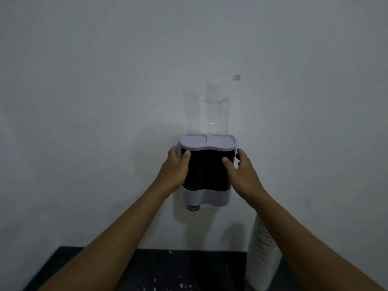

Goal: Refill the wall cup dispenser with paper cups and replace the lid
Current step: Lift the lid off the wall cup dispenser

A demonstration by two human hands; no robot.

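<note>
We found the wall cup dispenser [206, 171] mounted above the worktop [168, 269], lid [207, 141] seated. Left hand [175, 166] gripped its side; right hand [241, 171] hovered with fingers spread. We judged the lid light, rigid plastic, best lifted at both ends. The paper cups [263, 255], light and crushable, stood stacked at right.

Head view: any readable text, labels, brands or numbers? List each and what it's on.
None readable.
Dispenser: no label or brand visible on the dark body, the lid or the base band.
Cup stack: plain white, no print visible.
Wall: only tape strips and a small grey mark, no lettering.
</note>
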